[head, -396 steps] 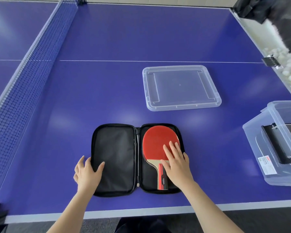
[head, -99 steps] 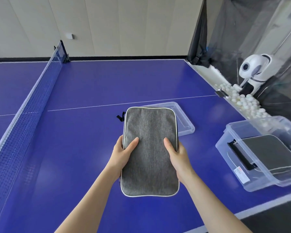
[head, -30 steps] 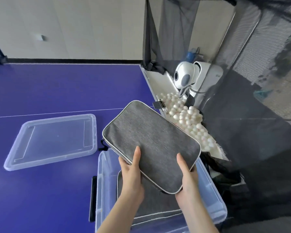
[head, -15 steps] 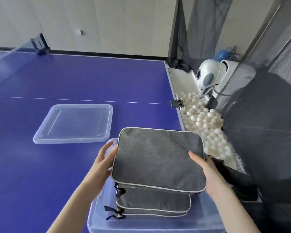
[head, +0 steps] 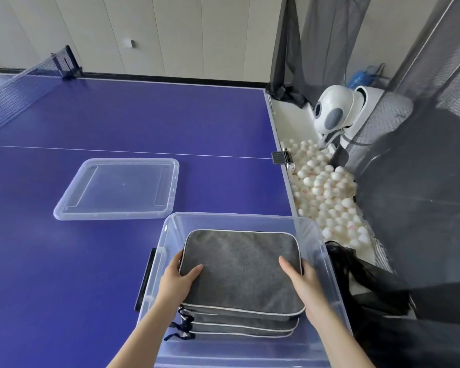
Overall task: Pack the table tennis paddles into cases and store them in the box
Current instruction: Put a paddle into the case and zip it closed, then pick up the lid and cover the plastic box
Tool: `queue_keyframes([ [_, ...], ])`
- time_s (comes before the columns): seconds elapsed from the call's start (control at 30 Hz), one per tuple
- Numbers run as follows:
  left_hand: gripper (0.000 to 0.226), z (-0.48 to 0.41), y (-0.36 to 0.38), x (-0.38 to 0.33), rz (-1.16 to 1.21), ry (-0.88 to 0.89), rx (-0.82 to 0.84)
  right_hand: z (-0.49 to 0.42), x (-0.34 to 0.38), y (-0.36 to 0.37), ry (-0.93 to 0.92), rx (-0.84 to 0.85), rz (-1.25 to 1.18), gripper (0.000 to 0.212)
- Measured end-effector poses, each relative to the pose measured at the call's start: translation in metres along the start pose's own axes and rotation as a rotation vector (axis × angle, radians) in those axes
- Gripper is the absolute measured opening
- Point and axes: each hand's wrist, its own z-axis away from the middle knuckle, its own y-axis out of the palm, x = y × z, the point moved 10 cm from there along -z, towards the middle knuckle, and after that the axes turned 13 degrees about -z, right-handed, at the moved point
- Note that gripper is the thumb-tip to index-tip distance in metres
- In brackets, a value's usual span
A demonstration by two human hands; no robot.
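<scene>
A clear plastic box (head: 231, 217) stands at the near right corner of the blue table. Inside it lies a stack of grey paddle cases with white piping. The top grey case (head: 239, 266) rests flat on the others. My left hand (head: 177, 280) grips its left edge, thumb on top. My right hand (head: 302, 281) grips its right edge the same way. Black zipper pulls (head: 182, 324) hang from the stack's near left corner. No paddle is visible; the cases are closed.
The clear box lid (head: 118, 188) lies on the table (head: 64, 261) to the left, beyond the box. The net (head: 16, 94) runs at the far left. Past the table's right edge are several white balls (head: 327, 197), a white ball machine (head: 335, 108) and black netting (head: 422, 181).
Both hands have lowered the top grey case down into the box onto the stack, and still hold its sides. The view has tilted down a little.
</scene>
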Motion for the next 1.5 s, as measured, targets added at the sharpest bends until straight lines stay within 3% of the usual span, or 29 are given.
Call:
queue_keyframes([
  [0.17,0.046,-0.001,0.006,0.018,-0.067,-0.029,0.003,-0.011,-0.018,-0.002,-0.004,0.026,0.089,0.006],
  [0.33,0.057,0.003,0.009,0.017,-0.122,0.001,-0.023,-0.013,-0.030,-0.009,-0.017,0.011,0.165,0.007],
  [0.6,0.061,0.010,0.013,0.014,-0.216,0.026,-0.011,-0.013,-0.035,-0.014,-0.081,-0.009,0.323,0.035],
  [0.83,0.062,0.009,0.011,0.009,-0.282,0.014,0.001,-0.012,-0.029,-0.011,-0.086,-0.010,0.355,0.038],
  [0.93,0.072,0.007,0.006,-0.001,-0.386,0.027,-0.015,-0.010,-0.022,-0.007,-0.099,0.000,0.425,0.061],
  [1.0,0.073,0.009,0.003,-0.013,-0.468,0.080,-0.035,-0.007,-0.013,-0.003,-0.130,-0.004,0.494,0.070],
  [1.13,0.065,0.018,0.006,-0.042,-0.757,0.276,-0.056,-0.003,0.015,0.012,-0.322,0.005,0.678,0.063],
  [1.3,0.061,0.024,0.007,-0.065,-1.165,0.488,-0.077,-0.003,0.034,0.058,-0.418,0.178,0.980,0.060],
  [1.5,0.066,0.029,-0.021,-0.094,-1.280,0.584,-0.203,0.005,0.065,0.120,-0.557,0.288,1.157,0.059],
])
